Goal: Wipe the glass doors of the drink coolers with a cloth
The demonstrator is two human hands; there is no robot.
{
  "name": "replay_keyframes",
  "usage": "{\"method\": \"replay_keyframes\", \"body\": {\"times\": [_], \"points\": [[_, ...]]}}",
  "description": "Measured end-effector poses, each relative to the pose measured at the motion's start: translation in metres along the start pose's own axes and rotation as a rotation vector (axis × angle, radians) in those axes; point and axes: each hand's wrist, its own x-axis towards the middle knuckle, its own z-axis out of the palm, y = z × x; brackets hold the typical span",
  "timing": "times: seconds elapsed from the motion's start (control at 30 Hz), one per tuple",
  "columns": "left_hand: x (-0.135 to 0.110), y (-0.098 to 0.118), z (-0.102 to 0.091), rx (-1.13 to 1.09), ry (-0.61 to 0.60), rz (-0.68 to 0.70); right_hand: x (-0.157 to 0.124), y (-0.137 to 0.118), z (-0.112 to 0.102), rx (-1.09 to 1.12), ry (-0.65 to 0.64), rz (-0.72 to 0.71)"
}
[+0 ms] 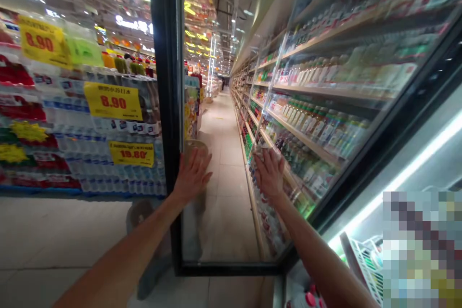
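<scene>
A glass cooler door point(224, 106) with a black frame stands swung open in front of me. My left hand point(192, 175) lies flat on the glass near its left frame edge, fingers stretched out. My right hand point(269, 172) presses a pale cloth point(259, 151) against the glass further right, fingers spread over it. The glass reflects long shelves of bottled drinks point(310, 120) and the tiled aisle.
Stacked bottled water with yellow price signs point(113, 101) fills the left side behind the door. A lit cooler interior point(415, 163) is at right, with a white wire rack point(364, 260) and red-capped bottles point(310, 298) below. Pale tiled floor point(54, 240) lies lower left.
</scene>
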Motion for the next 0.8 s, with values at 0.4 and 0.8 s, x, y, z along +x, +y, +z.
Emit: {"method": "replay_keyframes", "body": {"times": [0.4,0.8], "points": [[0.0,0.001,0.003,-0.173,0.008,-0.061,0.029,0.068,-0.022,-0.047,0.241,0.221],[0.145,0.147,0.029,-0.467,0.081,-0.042,0.065,0.038,-0.062,0.311,-0.235,-0.146]]}}
